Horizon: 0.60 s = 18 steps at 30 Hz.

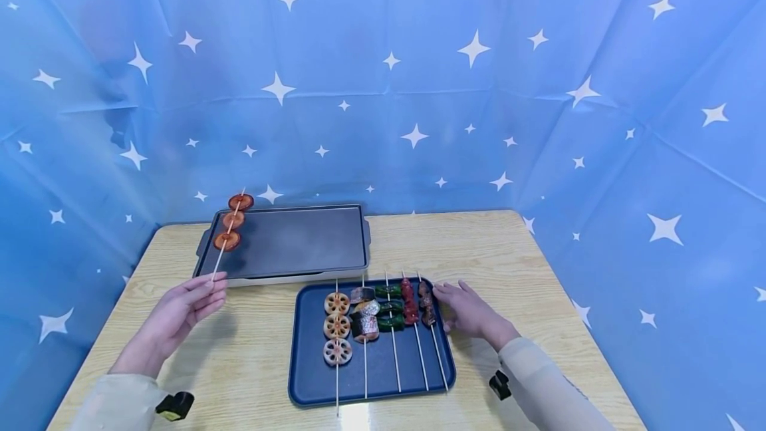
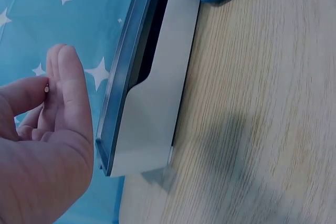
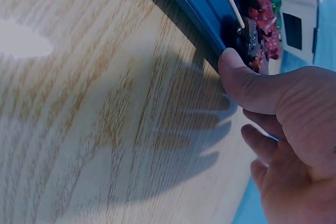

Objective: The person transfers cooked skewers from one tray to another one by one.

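Observation:
My left hand [image 1: 179,314] pinches the lower stick end of a skewer [image 1: 233,220] with three round reddish-brown pieces, held over the left end of a flat dark griddle [image 1: 308,238]. In the left wrist view, thumb and fingertips meet on the stick [image 2: 46,89]. At the right rim of a blue tray [image 1: 312,384] is my right hand [image 1: 469,314]; its thumb [image 3: 236,69] touches the rim and its fingers are relaxed. Nearest to it lies a brown meat skewer [image 1: 426,301], beside a red meat skewer [image 1: 409,301].
Further left on the tray lie a green pepper skewer [image 1: 390,308], a skewer of silvery-skinned fish-like chunks [image 1: 365,321] and a lotus root skewer [image 1: 337,326], whose stick overhangs the front rim. The griddle stands behind the tray on a wooden table [image 1: 251,364]. A blue starry curtain [image 1: 383,85] encloses the back and sides.

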Available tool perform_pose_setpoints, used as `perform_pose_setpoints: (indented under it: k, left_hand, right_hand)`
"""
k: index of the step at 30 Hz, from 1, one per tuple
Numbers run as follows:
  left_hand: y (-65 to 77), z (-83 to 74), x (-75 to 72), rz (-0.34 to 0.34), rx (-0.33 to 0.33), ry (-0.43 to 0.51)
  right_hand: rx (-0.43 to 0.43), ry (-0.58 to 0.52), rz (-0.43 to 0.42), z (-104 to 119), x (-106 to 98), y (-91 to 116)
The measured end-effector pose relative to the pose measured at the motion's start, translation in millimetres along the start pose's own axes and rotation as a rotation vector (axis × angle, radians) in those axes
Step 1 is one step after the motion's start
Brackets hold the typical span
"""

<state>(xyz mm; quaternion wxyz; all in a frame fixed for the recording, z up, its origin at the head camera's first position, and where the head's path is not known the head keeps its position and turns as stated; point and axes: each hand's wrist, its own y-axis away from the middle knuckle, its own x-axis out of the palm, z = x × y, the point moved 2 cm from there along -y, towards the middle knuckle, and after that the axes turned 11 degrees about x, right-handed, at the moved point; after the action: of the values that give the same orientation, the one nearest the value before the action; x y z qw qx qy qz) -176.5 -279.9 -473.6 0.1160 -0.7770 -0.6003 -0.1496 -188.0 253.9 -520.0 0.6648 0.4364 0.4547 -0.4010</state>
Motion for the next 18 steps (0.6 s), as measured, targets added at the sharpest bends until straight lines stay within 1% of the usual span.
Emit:
perform_pose_setpoints:
  k: [7, 11, 18]
  left_hand:
    - [-0.2, 2.5, 11.5, 0.051, -0.017, 0.025]
    - [-0.5, 4.1, 18.2, 0.072, -0.014, 0.01]
    - [0.3, 7.4, 29.0, 0.074, -0.012, -0.021]
  right_hand:
    - [0.001, -0.002, 0.007, 1.6, -0.8, 0.0]
    - [0.003, 0.003, 0.006, 1.4, -0.6, -0.1]
    - [0.002, -0.004, -0.001, 1.2, -0.4, 0.5]
